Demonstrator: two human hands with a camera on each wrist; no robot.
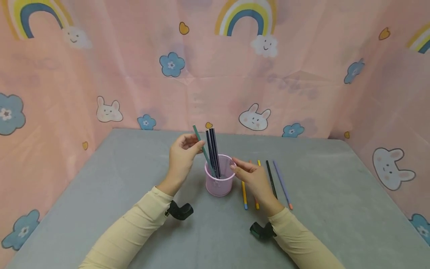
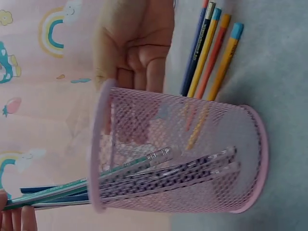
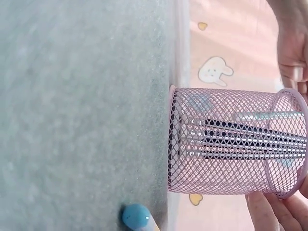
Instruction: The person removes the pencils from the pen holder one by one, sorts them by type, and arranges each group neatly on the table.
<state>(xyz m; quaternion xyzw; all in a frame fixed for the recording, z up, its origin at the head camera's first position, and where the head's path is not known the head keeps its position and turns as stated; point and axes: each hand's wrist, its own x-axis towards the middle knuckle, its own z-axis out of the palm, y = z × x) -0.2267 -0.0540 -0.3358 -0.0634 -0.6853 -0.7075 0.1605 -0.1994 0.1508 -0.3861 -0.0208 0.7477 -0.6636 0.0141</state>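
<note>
My left hand (image 1: 179,160) pinches a green pencil (image 1: 205,154) near its upper end. The pencil slants down into a pink mesh pencil cup (image 1: 219,186); in the left wrist view its eraser end (image 2: 163,155) shows through the mesh, higher than the ends of the others. Several dark striped pencils (image 1: 213,149) stand together inside, leaning on the cup's rim. On the cup's right side, the thumb and fingers of my right hand (image 1: 256,181) hold the rim. The cup stands upright on the grey table.
Right of the cup several pencils lie side by side, among them a yellow one (image 1: 244,194), a black one (image 1: 270,172) and a purple one (image 1: 281,179), partly behind my right hand. A pink printed curtain (image 1: 208,89) closes off the grey table's (image 1: 315,160) back and sides.
</note>
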